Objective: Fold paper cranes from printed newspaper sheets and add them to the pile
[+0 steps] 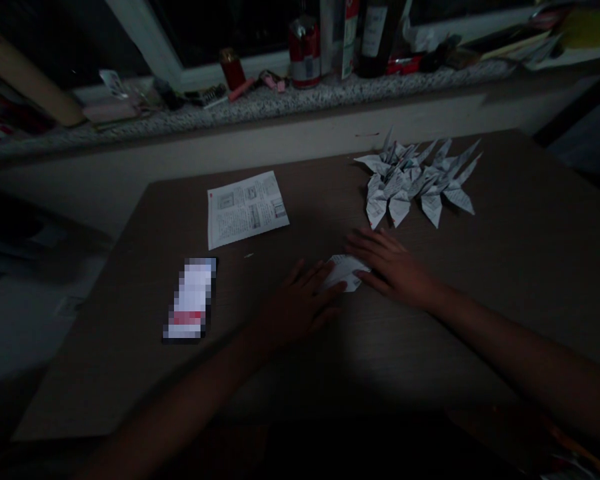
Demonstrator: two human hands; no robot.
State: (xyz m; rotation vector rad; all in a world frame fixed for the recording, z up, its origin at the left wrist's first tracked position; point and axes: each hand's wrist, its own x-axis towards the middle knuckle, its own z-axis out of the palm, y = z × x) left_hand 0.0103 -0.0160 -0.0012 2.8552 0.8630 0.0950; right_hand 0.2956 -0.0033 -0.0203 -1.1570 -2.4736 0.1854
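- Folded paper (347, 272) lies on the desk (530, 267) between both hands, taken as the clock's centre
- Left hand (297, 301) at 8 o'clock: fingers stretched flat onto the paper's edge, grip spread rather than closed
- Right hand (397, 265) at 3 o'clock: fingers extended, touching the paper's opposite edge, grip likewise unclosed
- Printed sheet (245, 210) at 10 o'clock, phone (191, 300) with lit screen at 9
- Cluster of pointed paper figures (400, 183) at 1 o'clock
- Red can (305, 53) on the windowsill (265, 103) at 12
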